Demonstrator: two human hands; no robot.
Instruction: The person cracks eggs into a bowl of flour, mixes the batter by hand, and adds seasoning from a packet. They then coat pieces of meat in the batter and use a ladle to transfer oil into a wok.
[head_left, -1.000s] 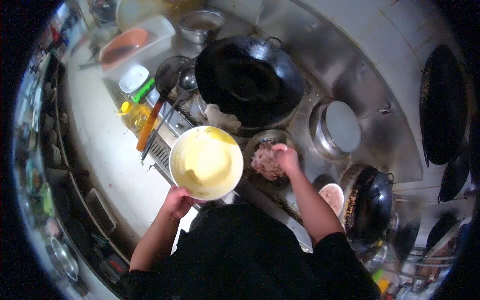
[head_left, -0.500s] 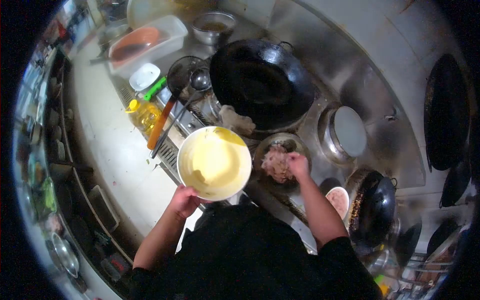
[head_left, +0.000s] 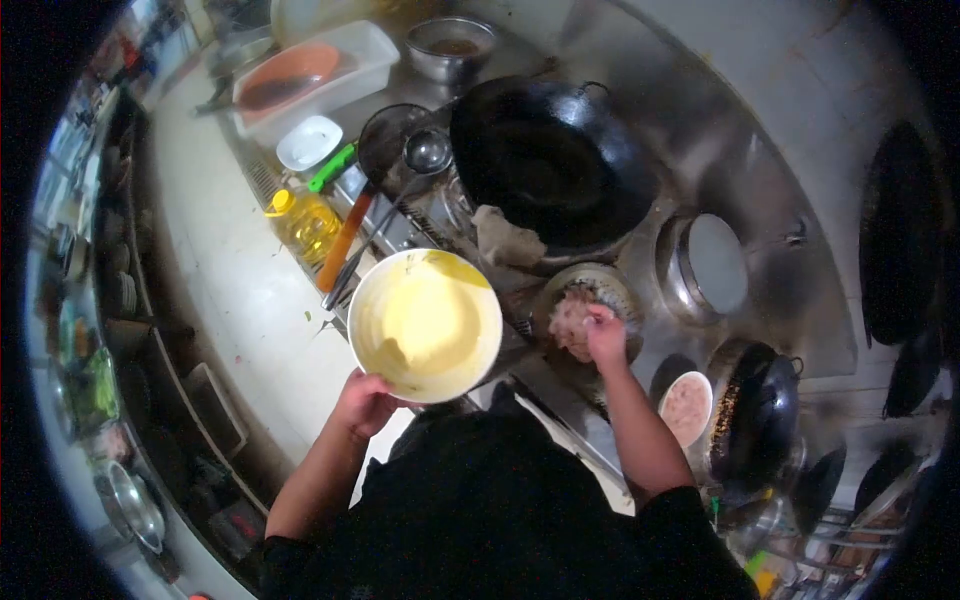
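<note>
My left hand (head_left: pixel 366 403) grips the near rim of a white bowl (head_left: pixel 362 335), thumb over the edge. Inside the bowl lies a smooth pale-yellow liquid (head_left: pixel 430 315), like beaten egg. To the right, my right hand (head_left: pixel 606 340) is closed at the edge of a heap of raw pinkish meat slices (head_left: pixel 572 322), its fingertips on the meat. The slices are over a round metal pan (head_left: pixel 622 290) in front of the large black wok (head_left: pixel 545 165). How much meat is between the fingers is partly hidden. A grey cloth (head_left: pixel 508 238) lies against the wok's near edge.
Left of the wok are a ladle (head_left: pixel 428 150), a strainer (head_left: pixel 385 140), an oil bottle (head_left: pixel 308 228) and a green-handled tool (head_left: pixel 332 168). A lidded metal pot (head_left: pixel 705 265), a small bowl of minced meat (head_left: pixel 686 408) and another black wok (head_left: pixel 765 410) stand to the right.
The whole counter has shifted slightly rightward in view as the camera turned. My left hand still holds the bowl; my right hand stays at the meat, its fingers slightly changed in pose.
</note>
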